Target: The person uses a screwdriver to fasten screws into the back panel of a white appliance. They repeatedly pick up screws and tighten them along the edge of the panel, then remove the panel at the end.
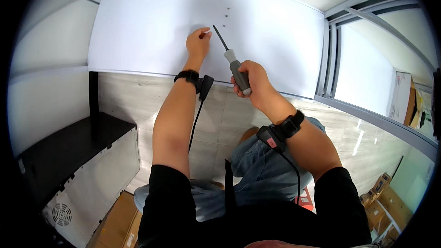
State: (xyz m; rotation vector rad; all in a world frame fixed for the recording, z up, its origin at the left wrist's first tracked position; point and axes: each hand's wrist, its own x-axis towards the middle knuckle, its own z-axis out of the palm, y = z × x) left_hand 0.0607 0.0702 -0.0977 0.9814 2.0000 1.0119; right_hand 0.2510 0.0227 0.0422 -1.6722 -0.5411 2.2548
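My right hand (pixel 250 79) is wrapped round the grey handle of a screwdriver (pixel 240 72). The screwdriver's dark shaft slants up and to the left over a white tabletop (pixel 142 32), with its tip close to my left fingers. My left hand (pixel 198 45) is over the tabletop, thumb and fingers drawn together beside that tip. Whatever they pinch, if anything, is too small to make out. Just right of the tip, three small dark screw-like pieces (pixel 226 15) lie in a loose row, apart from both hands.
A black-topped cabinet (pixel 69 151) with a vent stands at the lower left, a cardboard box (pixel 115 222) beside it. Metal framing (pixel 327 59) borders the table's right end. More boxes (pixel 386 202) are on the floor at right. Cables hang from the black devices on both wrists.
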